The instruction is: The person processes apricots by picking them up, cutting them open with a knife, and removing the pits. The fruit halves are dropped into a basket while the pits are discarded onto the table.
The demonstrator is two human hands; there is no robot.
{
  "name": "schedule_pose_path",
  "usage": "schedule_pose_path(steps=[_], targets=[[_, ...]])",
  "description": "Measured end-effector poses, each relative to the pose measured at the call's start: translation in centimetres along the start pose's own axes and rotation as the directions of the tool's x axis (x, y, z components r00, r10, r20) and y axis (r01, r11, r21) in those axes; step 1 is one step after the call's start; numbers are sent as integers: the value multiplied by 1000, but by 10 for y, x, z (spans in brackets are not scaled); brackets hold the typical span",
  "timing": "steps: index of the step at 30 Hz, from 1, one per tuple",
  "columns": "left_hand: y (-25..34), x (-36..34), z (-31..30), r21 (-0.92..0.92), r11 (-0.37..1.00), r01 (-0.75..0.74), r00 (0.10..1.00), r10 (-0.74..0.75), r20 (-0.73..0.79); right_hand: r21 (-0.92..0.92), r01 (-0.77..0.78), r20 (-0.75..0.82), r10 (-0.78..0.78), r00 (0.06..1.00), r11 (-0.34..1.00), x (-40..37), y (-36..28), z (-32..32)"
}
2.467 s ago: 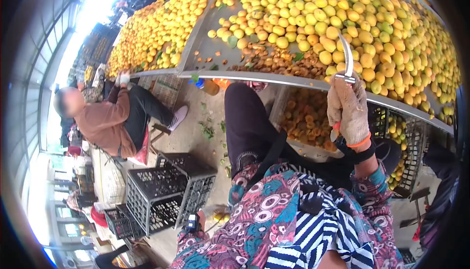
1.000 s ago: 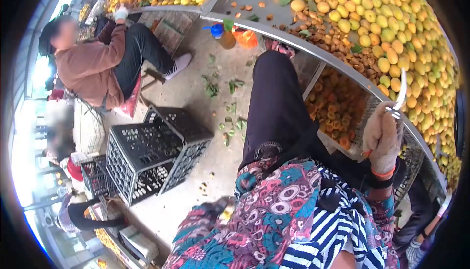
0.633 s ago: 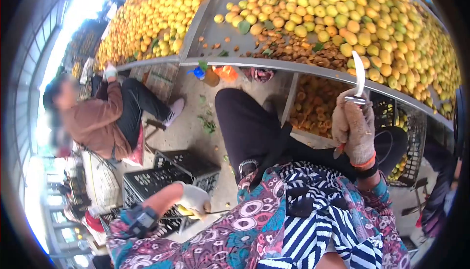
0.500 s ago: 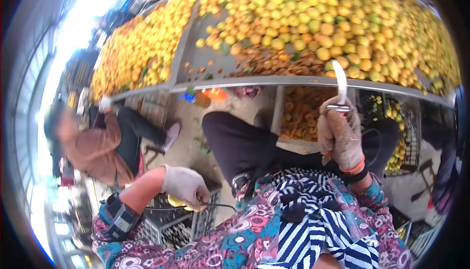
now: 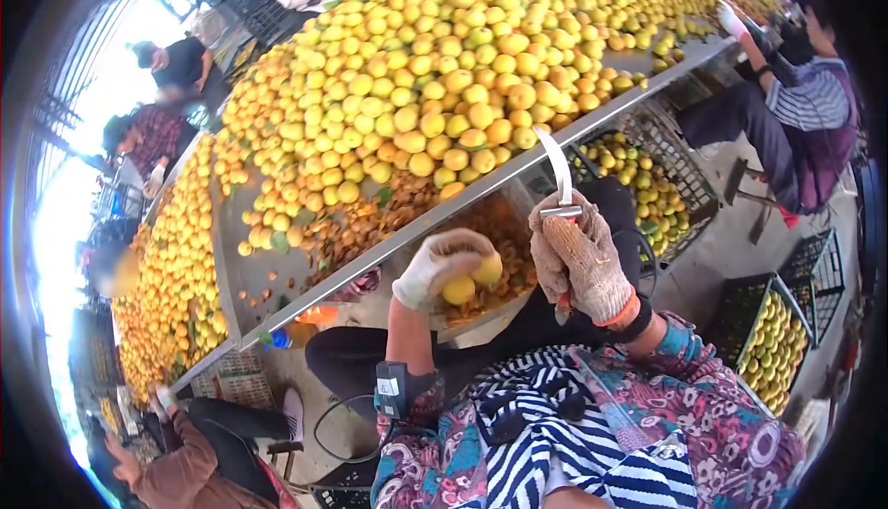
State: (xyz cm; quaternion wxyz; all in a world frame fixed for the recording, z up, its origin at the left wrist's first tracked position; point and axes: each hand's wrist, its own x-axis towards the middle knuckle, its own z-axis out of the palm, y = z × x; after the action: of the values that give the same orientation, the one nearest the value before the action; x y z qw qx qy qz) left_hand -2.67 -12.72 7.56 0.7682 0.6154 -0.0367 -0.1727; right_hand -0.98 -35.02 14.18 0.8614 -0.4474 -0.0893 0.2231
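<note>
My gloved left hand [image 5: 446, 266] is closed around two round yellow fruits [image 5: 459, 290], above a crate of orange pieces. The fingers are slightly blurred, and part of the fruits is hidden behind them. In my right hand [image 5: 585, 264], which wears a worn, stained glove, a curved knife [image 5: 558, 167] is gripped with its bright blade pointing up. A metal piece crosses the base of the blade, and bits of a red handle show. Ahead of both hands lies a large heap of yellow-orange fruit [image 5: 416, 93] on a metal-edged table [image 5: 388, 248].
Below the table edge stands a crate of orange pieces [image 5: 504, 231]. A black crate of fruit [image 5: 680, 217] is to its right, and another fruit crate [image 5: 775, 342] stands farther right. Co-workers sit at the right [image 5: 805, 93] and lower left [image 5: 185, 463]. A cable [image 5: 319, 430] loops by my left arm.
My view has turned to the right. My left hand has moved from low at the left, where it held a yellow fruit, to beside my right hand. The knife stays in my right hand.
</note>
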Motion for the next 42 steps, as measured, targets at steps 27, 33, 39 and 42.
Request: schedule_pose_path(steps=[27, 33, 39, 42], targets=[[-32, 132, -60, 762, 430, 484, 666, 383, -640, 42, 113, -355, -91, 931, 993, 6, -14, -94], [-19, 124, -65, 768, 347, 538, 775, 155, -613, -95, 161, -255, -181, 950, 982, 35, -34, -63], [-33, 76, -96, 770, 289, 569, 699, 323, -638, -112, 220, -109, -232, 967, 969, 46, -41, -31], [-29, 61, -100, 685, 239, 688, 637, 255, -728, -108, 185, -129, -198, 972, 977, 49, -28, -17]])
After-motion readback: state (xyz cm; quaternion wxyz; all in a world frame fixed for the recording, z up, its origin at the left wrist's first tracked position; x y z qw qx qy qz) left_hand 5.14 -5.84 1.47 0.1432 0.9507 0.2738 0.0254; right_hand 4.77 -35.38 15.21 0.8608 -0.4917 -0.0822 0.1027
